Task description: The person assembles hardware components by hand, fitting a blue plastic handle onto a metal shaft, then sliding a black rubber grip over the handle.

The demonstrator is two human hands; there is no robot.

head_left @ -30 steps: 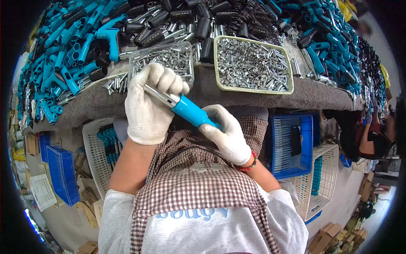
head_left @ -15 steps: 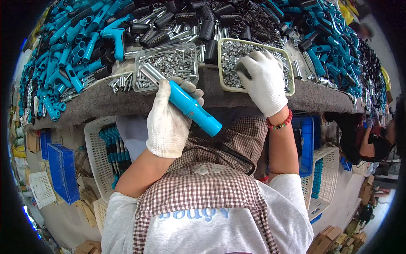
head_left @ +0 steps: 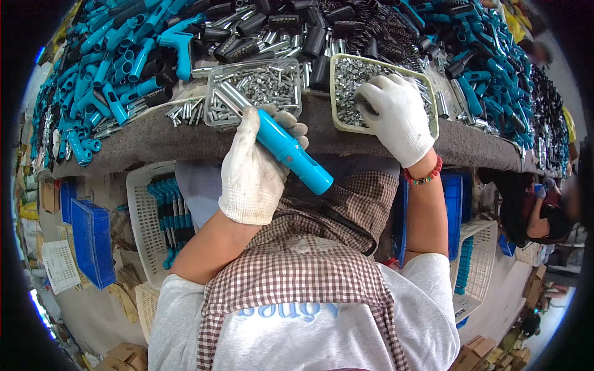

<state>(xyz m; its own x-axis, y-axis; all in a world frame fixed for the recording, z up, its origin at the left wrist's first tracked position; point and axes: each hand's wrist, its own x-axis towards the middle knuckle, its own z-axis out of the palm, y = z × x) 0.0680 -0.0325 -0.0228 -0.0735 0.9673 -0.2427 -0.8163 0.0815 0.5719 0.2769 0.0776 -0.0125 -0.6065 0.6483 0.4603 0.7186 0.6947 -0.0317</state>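
My left hand (head_left: 252,176), in a white glove with soiled fingertips, is wrapped round a turquoise tubular housing (head_left: 286,148). A shiny metal tube (head_left: 232,98) with a slot sticks out of its far end; the near end has a cutout. The piece lies tilted, far end to the left, before a clear plastic box (head_left: 299,93) of small metal pins. My right hand (head_left: 402,114), also gloved, is over a cream-rimmed box (head_left: 335,93) of small metal parts, fingers curled down among them. What its fingertips hold is hidden.
Turquoise pistol-shaped housings (head_left: 179,49) are heaped at the left, and more (head_left: 489,93) at the right. Black sleeves (head_left: 315,42) and dark springs (head_left: 371,25) lie behind the boxes. Loose pins (head_left: 185,112) rest by the clear box. A white crate (head_left: 145,216) stands below the table's front edge.
The whole view has shifted slightly, moving the table and boxes to the right in the picture. My left hand keeps its hold on the housing; my right fingers remain in the cream-rimmed box.
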